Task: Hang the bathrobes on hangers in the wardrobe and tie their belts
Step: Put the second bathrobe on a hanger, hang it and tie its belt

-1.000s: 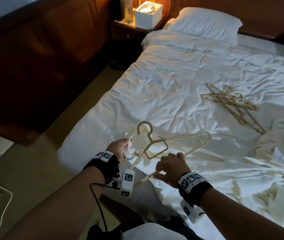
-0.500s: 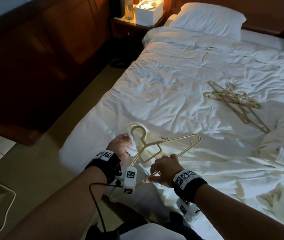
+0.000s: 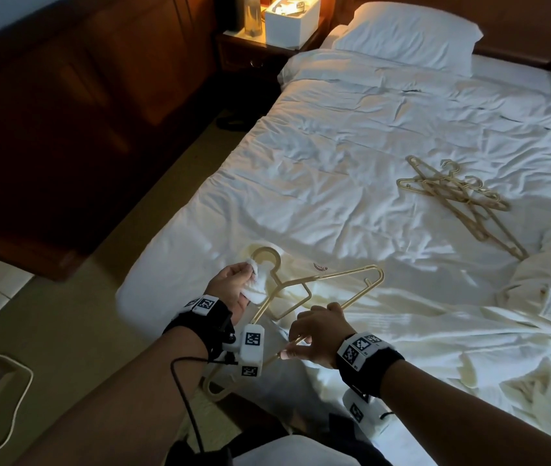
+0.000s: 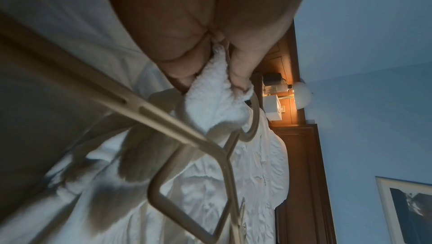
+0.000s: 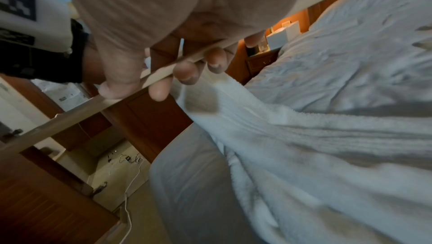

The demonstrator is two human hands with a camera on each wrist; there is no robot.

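A gold hanger (image 3: 331,284) is held over the near corner of the bed. My right hand (image 3: 314,334) grips its bottom bar (image 5: 149,76) between thumb and curled fingers. My left hand (image 3: 233,284) pinches a bunch of white bathrobe cloth (image 3: 255,280) right beside the hanger's hook; the left wrist view shows the same fluffy cloth (image 4: 217,103) squeezed in the fingers against the hanger (image 4: 163,116). The cream bathrobe (image 3: 418,338) spreads across the bed toward the right, and its cloth (image 5: 304,137) trails below my right hand.
Several spare gold hangers (image 3: 459,200) lie in a pile on the white bed (image 3: 351,146). Dark wooden furniture (image 3: 75,105) lines the left wall, with a lit nightstand (image 3: 267,45) and a pillow (image 3: 408,31) at the head. A white cable (image 3: 8,391) runs over the floor at lower left.
Both hands have drawn the hanger and the pinched cloth left and nearer to me, toward the bed's corner. The hanger's hook sits closer to the left hand's cloth.
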